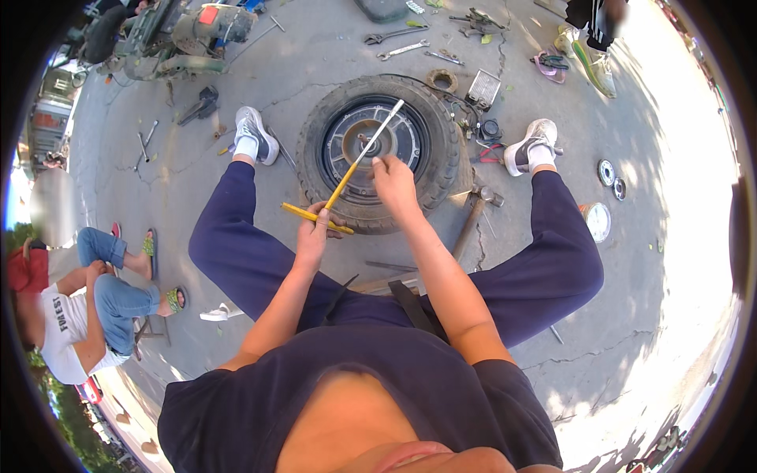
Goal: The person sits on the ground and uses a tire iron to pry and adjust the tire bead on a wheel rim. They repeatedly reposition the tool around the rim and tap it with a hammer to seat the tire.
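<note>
The left hand (312, 234) had its fingers wrapped round the yellow T-handled tool (341, 185) where crossbar met shaft; the right hand (394, 185) curled its fingers by the shaft above the wheel (402, 143), whether touching or not, couldn't tell! The tool slanted over the wheel's hub, silver tip toward the far rim, and the wheel itself lay flat between the two shoes. Here was the danger, by my reading: a rolling crossbar in that left palm could have swung the shaft into the right fingers or scraped the hub. A dropped right forearm might have caught the hammer (471, 223), waiting at the wheel's near right. And the room? Tight on the wheel's left, with the left shoe (254, 135) near; looser on its right, short of the right shoe (530, 147), though a finned silver box (483, 89) crowded the far-right edge. Beyond the wheel, concrete (339, 59) offered a strip before the wrenches (404, 50).
</note>
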Available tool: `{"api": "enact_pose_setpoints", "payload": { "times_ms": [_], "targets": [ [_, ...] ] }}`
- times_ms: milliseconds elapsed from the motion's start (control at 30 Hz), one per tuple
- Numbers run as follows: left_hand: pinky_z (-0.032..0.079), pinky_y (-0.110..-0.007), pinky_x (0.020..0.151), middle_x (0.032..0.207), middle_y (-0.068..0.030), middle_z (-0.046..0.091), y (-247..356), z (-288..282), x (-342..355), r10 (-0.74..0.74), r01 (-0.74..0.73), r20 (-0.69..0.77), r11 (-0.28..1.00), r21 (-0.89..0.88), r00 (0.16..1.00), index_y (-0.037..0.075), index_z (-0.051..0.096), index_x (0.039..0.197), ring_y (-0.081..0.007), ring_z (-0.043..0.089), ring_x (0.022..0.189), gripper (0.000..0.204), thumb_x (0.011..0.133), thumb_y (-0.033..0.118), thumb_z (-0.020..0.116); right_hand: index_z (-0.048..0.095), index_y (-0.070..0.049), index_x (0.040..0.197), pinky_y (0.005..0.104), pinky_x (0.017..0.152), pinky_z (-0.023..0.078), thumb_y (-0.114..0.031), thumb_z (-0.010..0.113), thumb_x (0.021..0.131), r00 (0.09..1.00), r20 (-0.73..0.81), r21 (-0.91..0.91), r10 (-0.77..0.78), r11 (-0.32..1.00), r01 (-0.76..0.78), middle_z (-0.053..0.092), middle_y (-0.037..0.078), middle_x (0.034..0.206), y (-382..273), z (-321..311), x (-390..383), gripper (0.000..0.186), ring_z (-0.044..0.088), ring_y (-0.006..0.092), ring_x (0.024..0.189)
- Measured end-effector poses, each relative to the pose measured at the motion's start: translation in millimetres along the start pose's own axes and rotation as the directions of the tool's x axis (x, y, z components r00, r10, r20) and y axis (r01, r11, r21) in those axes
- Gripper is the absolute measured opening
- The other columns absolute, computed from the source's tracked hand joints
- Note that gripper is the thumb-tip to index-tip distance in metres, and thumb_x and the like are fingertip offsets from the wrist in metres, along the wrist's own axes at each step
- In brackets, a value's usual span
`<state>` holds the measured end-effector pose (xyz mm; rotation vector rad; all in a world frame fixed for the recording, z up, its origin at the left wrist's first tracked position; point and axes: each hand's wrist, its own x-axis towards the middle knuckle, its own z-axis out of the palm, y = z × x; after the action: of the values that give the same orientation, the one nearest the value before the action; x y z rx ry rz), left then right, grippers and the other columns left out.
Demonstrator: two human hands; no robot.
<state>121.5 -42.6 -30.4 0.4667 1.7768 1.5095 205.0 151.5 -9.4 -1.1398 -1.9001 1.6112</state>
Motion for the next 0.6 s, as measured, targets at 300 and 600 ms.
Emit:
{"api": "enact_pose_setpoints", "payload": {
  "times_ms": [300,600],
  "targets": [
    [0.05,-0.029,0.07,0.091,-0.004,0.055,21.0,-32.7,53.3,-0.041,0.038,-0.142,0.999,-0.023,0.989,0.002,0.044,0.126,-0.0165,0.061,0.087,0.033,0.103,0.026,0.043,0.062,-0.001,0.113,0.0455,0.088,0.048,-0.004,0.048,0.089,0.855,-0.082,-0.466,-0.512,0.778,0.421,0.064,0.02,0.104,6.0,-49.2,120.1,0.028,0.06,0.039,0.101],
    [0.054,-0.037,0.072,0.108,-0.0109,0.052,41.4,-94.0,186.8,-0.048,0.086,-0.272,0.988,0.131,0.961,0.003,0.045,0.123,-0.0196,0.058,0.094,0.029,0.102,0.024,0.044,0.061,-0.001,0.118,0.0437,0.088,0.048,-0.009,0.054,0.088,0.831,0.022,-0.46,-0.555,0.733,0.502,0.065,0.018,0.103,2.1,-48.9,110.1,0.031,0.061,0.0349,0.099]
  ]
}}
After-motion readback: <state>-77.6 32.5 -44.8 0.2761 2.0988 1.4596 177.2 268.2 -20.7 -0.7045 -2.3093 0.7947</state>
